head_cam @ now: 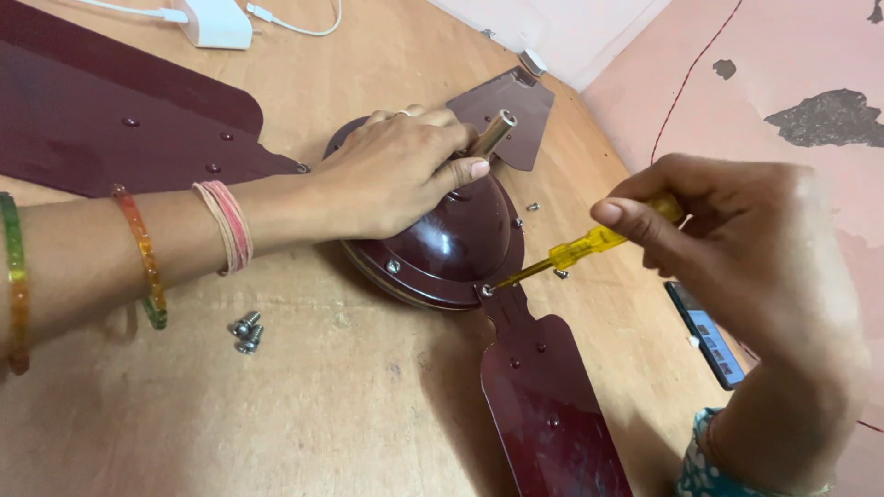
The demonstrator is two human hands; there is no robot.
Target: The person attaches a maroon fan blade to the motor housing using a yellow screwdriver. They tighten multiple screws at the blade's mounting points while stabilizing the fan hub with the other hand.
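Lying slantwise, the yellow translucent-handled screwdriver point(575, 250) has its long axis running from upper right down to lower left, its thin metal tip pointing down-left onto a small screw point(486, 290) at the rim of the glossy maroon domed ceiling-fan motor housing point(451, 248). The right hand point(727, 244) is clamped around the handle's upper end. The left hand point(396, 170) lies spread over the top of the housing, fingers closed about its short metal shaft point(493, 133). A maroon metal fan blade point(543, 405) points toward the camera from that rim, on the plywood bench point(322, 405). Loose silver screws point(246, 331) lie near the left wrist, well apart from the housing
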